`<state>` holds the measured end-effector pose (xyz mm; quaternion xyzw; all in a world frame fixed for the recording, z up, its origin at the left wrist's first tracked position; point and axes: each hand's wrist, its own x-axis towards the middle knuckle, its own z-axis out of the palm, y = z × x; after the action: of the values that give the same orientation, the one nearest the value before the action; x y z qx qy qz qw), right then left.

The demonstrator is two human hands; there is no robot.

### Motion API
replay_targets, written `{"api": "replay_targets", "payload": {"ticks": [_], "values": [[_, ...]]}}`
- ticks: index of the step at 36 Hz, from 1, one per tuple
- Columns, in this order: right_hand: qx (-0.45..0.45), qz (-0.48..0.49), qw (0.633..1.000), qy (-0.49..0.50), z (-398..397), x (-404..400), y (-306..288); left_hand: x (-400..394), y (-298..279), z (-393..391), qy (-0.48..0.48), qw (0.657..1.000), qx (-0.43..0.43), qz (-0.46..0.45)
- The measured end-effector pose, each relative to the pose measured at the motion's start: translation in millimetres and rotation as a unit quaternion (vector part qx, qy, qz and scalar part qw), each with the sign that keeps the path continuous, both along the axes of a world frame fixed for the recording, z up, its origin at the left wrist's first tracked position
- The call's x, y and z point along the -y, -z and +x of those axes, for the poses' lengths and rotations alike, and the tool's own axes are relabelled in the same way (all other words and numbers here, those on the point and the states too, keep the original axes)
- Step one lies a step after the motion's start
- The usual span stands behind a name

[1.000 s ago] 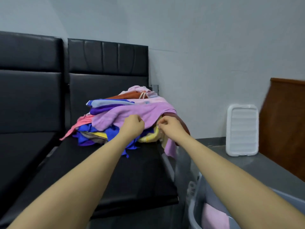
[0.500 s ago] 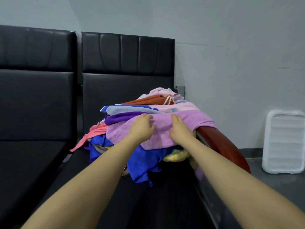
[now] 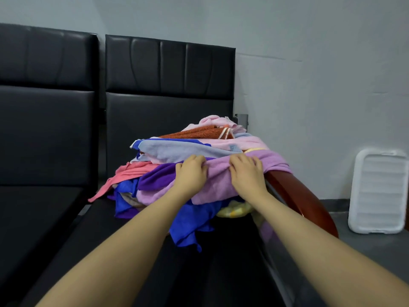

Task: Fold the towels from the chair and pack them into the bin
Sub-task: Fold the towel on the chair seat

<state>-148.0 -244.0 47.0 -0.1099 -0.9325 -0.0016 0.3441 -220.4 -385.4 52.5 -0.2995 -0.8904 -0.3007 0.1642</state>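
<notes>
Lilac towel [image 3: 219,185] lies on top of a heap of coloured towels [image 3: 177,151] piled on the seat of a black padded chair [image 3: 168,89]. Both hands rest on it side by side. The left hand [image 3: 192,173] has its fingers curled into the cloth, bunching a fold. The right hand [image 3: 247,173] also grips the towel's upper edge with curled fingers. The towel's right end drapes over a reddish-brown wooden armrest [image 3: 298,196]. A royal blue towel [image 3: 190,224] hangs out below the pile. A second black chair [image 3: 44,129] stands to the left. A white ribbed plastic lid [image 3: 376,191] leans against the grey wall [image 3: 309,85].
</notes>
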Motion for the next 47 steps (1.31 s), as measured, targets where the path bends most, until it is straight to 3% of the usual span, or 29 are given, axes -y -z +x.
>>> {"api": "replay_targets", "payload": {"ticks": [3,10,16,26,34,40,47], "values": [[0.017,0.006,1.0,-0.016,9,10,-11,9,-4,9,0.007,0.999,0.013,0.053],[0.068,-0.007,0.996,-0.063,36,36,-29,38,-4,31,-0.002,0.999,-0.017,0.052],[0.197,0.084,0.976,0.03,53,47,-18,74,9,45,-0.048,0.998,-0.018,0.038],[0.164,-0.024,0.982,-0.092,67,101,-16,125,13,60,-0.154,0.987,-0.039,-0.037],[0.131,-0.066,0.981,-0.13,62,145,-9,144,7,61,-0.081,0.995,-0.007,0.049],[0.145,-0.011,0.982,-0.12,64,141,13,147,23,66,-0.106,0.992,0.0,-0.069],[0.184,-0.098,0.974,-0.092,89,116,44,134,46,83,-0.005,0.986,0.09,-0.138]]}}
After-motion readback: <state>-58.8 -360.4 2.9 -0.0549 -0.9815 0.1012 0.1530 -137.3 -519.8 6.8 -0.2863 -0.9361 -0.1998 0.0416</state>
